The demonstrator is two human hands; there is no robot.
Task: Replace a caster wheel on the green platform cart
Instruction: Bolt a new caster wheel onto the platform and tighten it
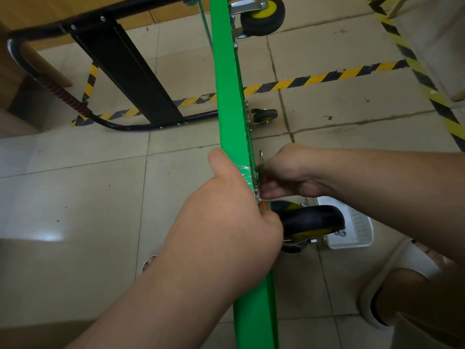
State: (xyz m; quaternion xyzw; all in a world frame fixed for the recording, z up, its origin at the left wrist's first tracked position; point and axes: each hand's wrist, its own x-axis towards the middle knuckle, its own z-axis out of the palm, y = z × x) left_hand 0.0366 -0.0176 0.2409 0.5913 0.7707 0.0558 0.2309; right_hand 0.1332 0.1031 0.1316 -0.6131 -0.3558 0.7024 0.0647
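- Holding the cart up on its edge is the left hand's whole job right now. The thumb is on the left face and the fingers are hooked over the green edge, right by the wheel. I'd keep that grip firm so the deck doesn't rock while the hardware gets fiddled with.
- Over on the wheel side, the right hand has its fingertips bunched at the plate. I can't tell from here whether it's pinching a nut or bolt or just feeling for a hole, because the fingers hide it.
- That caster, black tyre with a yellow hub, sits against the deck's underside just below the right hand and sticks out to the right. My guess is we're mid-fastening. I'd start every nut by hand, leave them loose till all are on, then snug them evenly so the plate seats flat.
- A white basket on the floor just past the wheel has a few nuts in it. That looks close enough to reach without letting go of the deck. Dropped ones would probably roll on this floor, so go slow.
- Room-wise, the folded black handle lies out to the left over glossy beige tiles with grubby grout. Yellow-black tape runs across behind the cart, and the far casters sit further up the deck. There's a slipper at lower right.
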